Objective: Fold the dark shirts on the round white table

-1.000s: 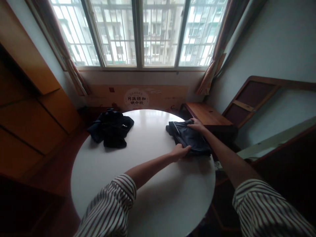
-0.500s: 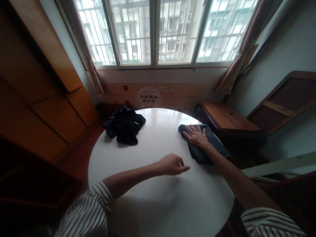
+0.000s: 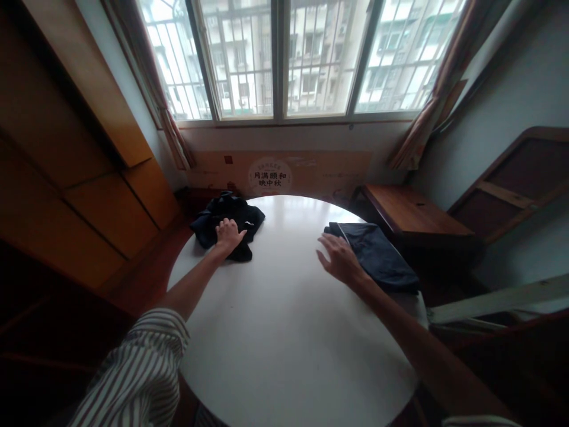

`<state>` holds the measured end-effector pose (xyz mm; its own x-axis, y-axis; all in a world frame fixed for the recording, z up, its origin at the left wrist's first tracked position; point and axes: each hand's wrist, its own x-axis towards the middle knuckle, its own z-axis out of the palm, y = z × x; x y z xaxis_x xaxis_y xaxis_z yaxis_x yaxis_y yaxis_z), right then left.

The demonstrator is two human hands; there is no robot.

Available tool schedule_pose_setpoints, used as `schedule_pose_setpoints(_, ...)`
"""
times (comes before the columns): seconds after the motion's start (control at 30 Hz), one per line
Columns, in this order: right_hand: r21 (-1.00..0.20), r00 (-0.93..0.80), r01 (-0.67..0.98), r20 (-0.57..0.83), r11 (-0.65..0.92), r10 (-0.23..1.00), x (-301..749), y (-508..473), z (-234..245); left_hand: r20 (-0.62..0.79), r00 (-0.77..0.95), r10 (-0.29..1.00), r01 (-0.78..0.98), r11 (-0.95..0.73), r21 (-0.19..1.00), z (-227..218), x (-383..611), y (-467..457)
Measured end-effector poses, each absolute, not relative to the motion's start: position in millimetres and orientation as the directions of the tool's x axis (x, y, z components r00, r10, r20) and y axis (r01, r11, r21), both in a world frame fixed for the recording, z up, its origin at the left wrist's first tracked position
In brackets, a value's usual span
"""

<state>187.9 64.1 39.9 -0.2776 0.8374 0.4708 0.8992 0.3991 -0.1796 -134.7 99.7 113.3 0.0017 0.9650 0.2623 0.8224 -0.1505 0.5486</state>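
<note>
On the left of the round white table (image 3: 275, 332) lies a crumpled heap of black and dark navy clothing (image 3: 211, 210). My left hand (image 3: 229, 235) is on the near side of this heap, fingers slightly bent over the cloth; whether they grip any of it does not show. At the right edge of the table rests a flat, folded dark blue garment (image 3: 382, 255). My right hand (image 3: 340, 258) is just left of it, fingers spread and holding nothing, partly overlapping its left edge from this angle.
A low wooden cabinet (image 3: 415, 209) stands beyond the table on the right, with a wood-framed panel (image 3: 511, 184) leaning behind it. Orange-brown cupboards (image 3: 102, 204) line the left wall. A printed cardboard panel (image 3: 311, 172) is under the barred window.
My left hand has gone from the table's middle to the dark heap on the left. My right hand has come off the folded garment and shifted left and nearer.
</note>
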Motion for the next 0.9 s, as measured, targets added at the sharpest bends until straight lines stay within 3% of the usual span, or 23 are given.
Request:
schedule_pose_setpoints(0.1, -0.239, -0.390, 0.812, 0.455, 0.532, 0.800, 161, 46, 26, 0.259, 0.020, 0.966, 0.822, -0.163, 0.546, 110, -132, 103)
schedule_pose_setpoints(0.27, -0.343, -0.407, 0.755, 0.423, 0.559, 0.809, 154, 43, -4, 0.247, 0.099, 0.964, 0.818, -0.221, 0.531, 109, -124, 101)
schedule_pose_setpoints(0.33, -0.419, -0.357, 0.721, 0.456, 0.551, 0.815, 155, 43, -8, 0.280, 0.271, 0.921, 0.753, -0.384, 0.534, 113, -119, 86)
schedule_pose_setpoints(0.4, -0.517, -0.297, 0.653, 0.498, 0.554, 0.815, 154, 41, -7, 0.337, 0.502, 0.796, 0.570, -0.598, 0.563, 117, -113, 59)
schedule_pose_setpoints(0.47, -0.635, -0.270, 0.530, 0.502, 0.562, 0.822, 152, 37, -2, 0.365, 0.644, 0.672, 0.368, -0.691, 0.622, 118, -105, 27)
schedule_pose_setpoints(0.57, -0.743, -0.316, 0.379, 0.457, 0.552, 0.832, 149, 28, 6, 0.330, 0.649, 0.685, 0.299, -0.629, 0.717, 105, -96, -7)
schedule_pose_setpoints(0.73, -0.801, -0.427, 0.394, 0.275, 0.451, 0.862, 152, 22, 14, 0.285, 0.319, 0.904, 0.335, -0.389, 0.858, 69, -99, 6)
schedule_pose_setpoints(0.8, -0.793, -0.459, 0.398, 0.263, 0.461, 0.849, 154, 19, 26, 0.219, 0.251, 0.943, 0.242, -0.280, 0.929, 70, -108, 14)
schedule_pose_setpoints(0.9, -0.756, -0.554, 0.397, 0.254, 0.520, 0.793, 159, -1, 63, 0.033, 0.280, 0.959, 0.091, -0.061, 0.994, 91, -134, 2)
